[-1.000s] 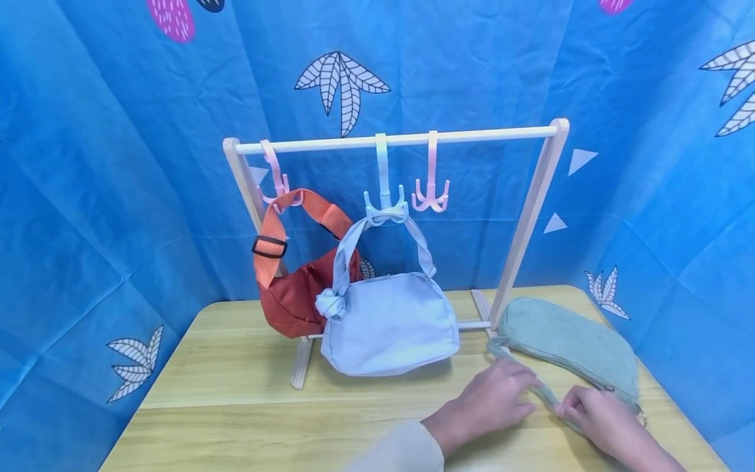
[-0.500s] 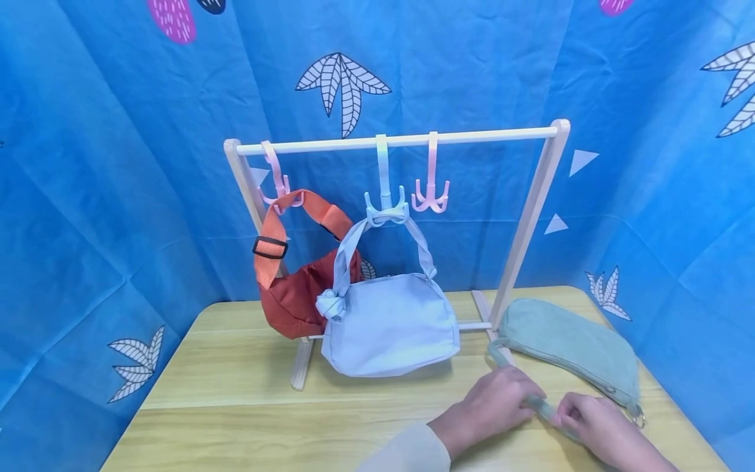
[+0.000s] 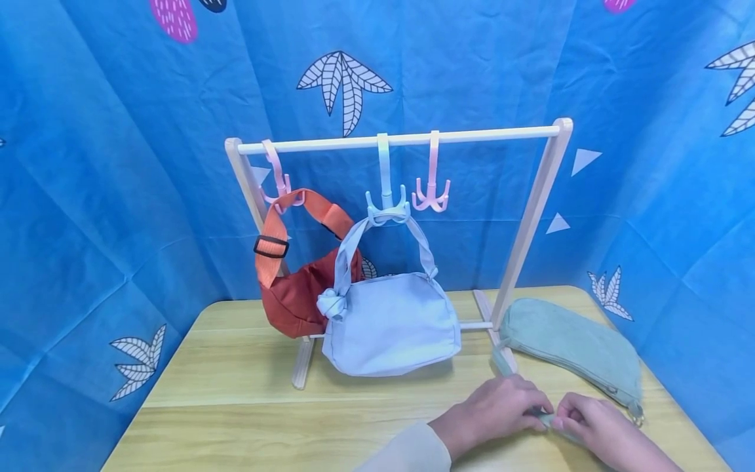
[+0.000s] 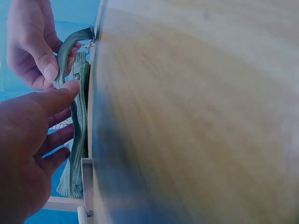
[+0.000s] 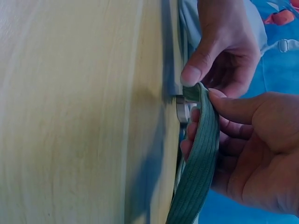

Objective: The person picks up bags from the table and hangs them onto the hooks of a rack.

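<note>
In the head view a green corduroy bag (image 3: 575, 347) lies at the table's right side, its strap (image 5: 196, 172) reaching toward me. My left hand (image 3: 501, 408) pinches the strap between thumb and fingers. Close beside it, my right hand (image 3: 601, 426) pinches the same strap, thumb on top in the right wrist view. The hands almost meet, with a short piece of strap between them. From the right hand the strap's ribbed band runs on toward a metal ring at the bag's end, seen in the left wrist view.
A wooden rack (image 3: 533, 216) stands at the back. A red bag (image 3: 295, 298) with an orange strap hangs from its left pink hook, a light blue bag (image 3: 392, 328) from the blue hook (image 3: 386, 190). Another pink hook (image 3: 432, 190) holds nothing. Blue cloth (image 3: 472, 65) surrounds the wooden table (image 3: 248, 419).
My left hand has shifted a little right and toward me, drawing close to the right hand. The stretch of strap between them has shortened. The bags have stayed put.
</note>
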`<state>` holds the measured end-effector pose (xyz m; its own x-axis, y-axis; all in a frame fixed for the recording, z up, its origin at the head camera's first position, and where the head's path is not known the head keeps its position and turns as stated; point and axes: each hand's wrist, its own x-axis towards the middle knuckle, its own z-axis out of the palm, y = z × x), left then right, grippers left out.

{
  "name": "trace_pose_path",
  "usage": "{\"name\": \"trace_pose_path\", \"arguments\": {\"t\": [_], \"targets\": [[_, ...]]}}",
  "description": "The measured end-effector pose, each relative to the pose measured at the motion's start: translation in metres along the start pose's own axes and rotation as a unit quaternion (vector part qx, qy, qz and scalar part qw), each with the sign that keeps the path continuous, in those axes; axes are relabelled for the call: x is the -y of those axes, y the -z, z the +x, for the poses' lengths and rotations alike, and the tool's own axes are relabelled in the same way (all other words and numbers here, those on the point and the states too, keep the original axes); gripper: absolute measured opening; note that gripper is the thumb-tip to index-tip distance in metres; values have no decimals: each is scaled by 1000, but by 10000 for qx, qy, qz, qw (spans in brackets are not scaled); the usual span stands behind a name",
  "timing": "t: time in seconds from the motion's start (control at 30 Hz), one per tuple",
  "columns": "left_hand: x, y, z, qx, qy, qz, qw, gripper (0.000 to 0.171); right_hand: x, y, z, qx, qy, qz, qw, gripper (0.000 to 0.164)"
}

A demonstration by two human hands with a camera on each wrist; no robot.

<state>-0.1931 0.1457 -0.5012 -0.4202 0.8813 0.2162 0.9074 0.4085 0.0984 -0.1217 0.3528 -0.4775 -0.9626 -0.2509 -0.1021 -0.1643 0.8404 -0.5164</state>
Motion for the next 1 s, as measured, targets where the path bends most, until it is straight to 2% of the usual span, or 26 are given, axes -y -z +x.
{"name": "trace_pose_path", "arguments": {"t": [0.13,0.3,0.5,0.63,0.77,0.9,1.0], "targets": [[0,2,-1,189,-124,-66,9997,31,-1,3,-2,116,136,113,9998,14],[0,4,0,417,-223,-213,9987,30,-3,8,-4,476,205,350,9980,13],[-3,8,1,690,-109,-279,9972,31,-7,18,-7,888,355,595,9936,12],[-2,13,-1,632,-98,-357,9973,31,-11,26,-11,1030,581,628,9910,14],[1,19,-2,571,-104,-493,9971,28,-15,33,-15,981,946,600,9889,14],[2,27,-3,500,-135,-602,9968,27,-21,38,-17,1063,1401,821,9810,13],[1,33,-3,370,-198,-583,9974,26,-19,42,-17,1288,1195,1098,9783,15]]}}
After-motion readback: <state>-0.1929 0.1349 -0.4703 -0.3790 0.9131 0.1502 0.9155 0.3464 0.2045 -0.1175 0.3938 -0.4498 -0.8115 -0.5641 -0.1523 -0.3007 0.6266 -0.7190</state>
